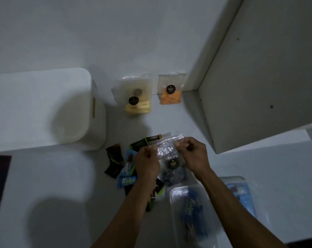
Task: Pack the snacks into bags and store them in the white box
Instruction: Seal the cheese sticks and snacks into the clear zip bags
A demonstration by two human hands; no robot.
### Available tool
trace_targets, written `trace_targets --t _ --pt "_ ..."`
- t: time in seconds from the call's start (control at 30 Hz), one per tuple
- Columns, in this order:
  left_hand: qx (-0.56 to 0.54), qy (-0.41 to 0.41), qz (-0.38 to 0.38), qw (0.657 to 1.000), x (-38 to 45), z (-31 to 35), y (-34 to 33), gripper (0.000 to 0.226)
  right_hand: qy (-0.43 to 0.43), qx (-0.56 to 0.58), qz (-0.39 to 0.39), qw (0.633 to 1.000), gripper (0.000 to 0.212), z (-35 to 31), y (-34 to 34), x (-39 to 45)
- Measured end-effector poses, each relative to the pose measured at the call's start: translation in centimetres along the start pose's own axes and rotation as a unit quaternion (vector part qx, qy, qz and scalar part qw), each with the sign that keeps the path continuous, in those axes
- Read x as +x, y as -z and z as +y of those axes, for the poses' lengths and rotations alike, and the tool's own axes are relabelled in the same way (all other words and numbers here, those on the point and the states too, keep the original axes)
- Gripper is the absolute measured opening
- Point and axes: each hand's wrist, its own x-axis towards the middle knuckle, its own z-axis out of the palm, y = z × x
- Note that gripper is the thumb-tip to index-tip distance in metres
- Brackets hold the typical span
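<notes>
Currently, the left hand (146, 159) and right hand (191, 152) each pinch the crinkled top of a clear snack bag (170, 159) of dark pieces, held above scattered wrappers beside the white box (44, 108). Likely light, soft and slippery; best gripped at that top edge.

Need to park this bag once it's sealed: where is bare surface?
Bare: between the white box and yellow snack bag, and the near-left surface. Crowded: wrappers beside the left hand; clear trays beneath the right hand.
</notes>
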Motion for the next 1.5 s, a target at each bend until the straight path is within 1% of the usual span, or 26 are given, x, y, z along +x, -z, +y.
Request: trace_targets --t 0.13,0.2,0.33,0.43,0.53,0.63,0.73,0.83,0.93,1.17,1.4,1.5 --pt "-0.057 -0.061 -0.030 0.996 -2.5 2.0 3.3 0.010 0.049 0.049 -0.044 0.997 0.009 -3.5 0.9 -2.7" --pt "-0.084 -0.105 -0.029 0.990 -4.0 3.8 5.3 0.012 0.082 0.055 -0.052 0.994 0.010 -5.7 1.2 -4.0" --pt "-0.136 -0.190 -0.040 0.971 -7.1 7.7 9.7 0.009 0.151 0.053 -0.069 0.985 0.004 -10.9 1.3 -7.2" --pt "-0.172 -0.227 -0.058 0.957 -9.1 10.1 12.8 0.008 0.196 0.026 -0.093 0.976 0.006 -14.6 1.7 -9.4" --pt "-0.189 -0.256 -0.065 0.946 -11.2 12.3 15.4 0.008 0.245 -0.033 -0.118 0.962 0.013 -18.1 2.2 -11.2" --pt "-0.199 -0.296 -0.054 0.933 -13.1 13.7 17.3 0.010 0.310 -0.128 -0.125 0.934 0.018 -21.9 2.3 -13.5" --pt "-0.185 -0.338 -0.028 0.922 -14.3 14.3 18.4 0.015 0.386 -0.203 -0.129 0.890 0.016 -25.2 1.7 -16.2" --pt "-0.176 -0.369 -0.017 0.913 -15.2 14.7 19.1 0.020 0.430 -0.275 -0.133 0.849 0.015 -27.4 0.7 -18.0" --pt "-0.181 -0.373 -0.016 0.910 -16.0 15.1 19.6 0.018 0.438 -0.318 -0.129 0.831 0.013 -28.4 0.0 -18.9" --pt "-0.174 -0.380 -0.022 0.908 -17.0 15.5 20.0 0.015 0.448 -0.356 -0.105 0.813 0.014 -28.2 -0.3 -19.6" --pt "-0.173 -0.379 -0.033 0.909 -16.7 15.0 20.9 0.011 0.434 -0.339 -0.121 0.826 0.012 -27.7 0.7 -19.8" --pt "-0.169 -0.373 -0.074 0.909 -16.6 15.0 21.3 0.004 0.443 -0.327 -0.106 0.828 0.010 -27.1 0.3 -19.8"
